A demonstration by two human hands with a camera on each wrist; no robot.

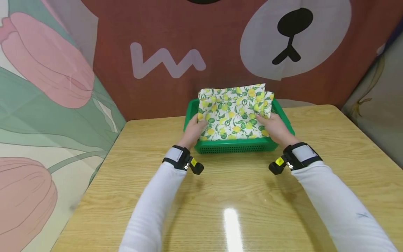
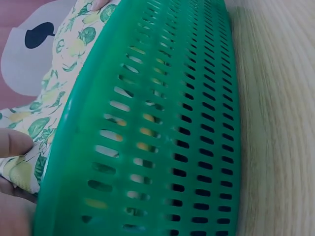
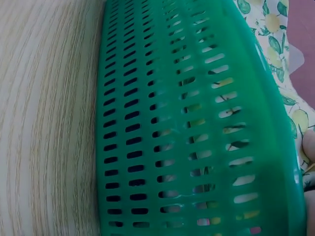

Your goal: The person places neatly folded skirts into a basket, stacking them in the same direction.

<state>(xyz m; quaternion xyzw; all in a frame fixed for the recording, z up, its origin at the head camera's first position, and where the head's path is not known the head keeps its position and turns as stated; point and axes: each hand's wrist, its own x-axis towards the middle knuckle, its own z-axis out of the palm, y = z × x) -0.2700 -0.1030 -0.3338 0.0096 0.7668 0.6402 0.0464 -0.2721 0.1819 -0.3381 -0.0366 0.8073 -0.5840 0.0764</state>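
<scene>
A white cloth printed with yellow lemons and green leaves (image 1: 233,113) sits folded in a green plastic basket (image 1: 234,145), its top edge rising above the rim. My left hand (image 1: 192,130) pinches the cloth's left side between thumb and fingers, inside the basket's left end. On the other side my right hand (image 1: 276,128) grips the right edge, where folded layers overlap. In the left wrist view the thumb (image 2: 15,142) presses on the cloth beside the slotted basket wall (image 2: 147,118). The right wrist view shows only a bit of the right fingers (image 3: 309,145) at the cloth.
The basket stands toward the back of a wooden table (image 1: 220,189). Behind it hangs a brown curtain with a bear face (image 1: 176,94); a flower-printed curtain (image 1: 50,87) hangs at the left. Small cameras are strapped to both wrists.
</scene>
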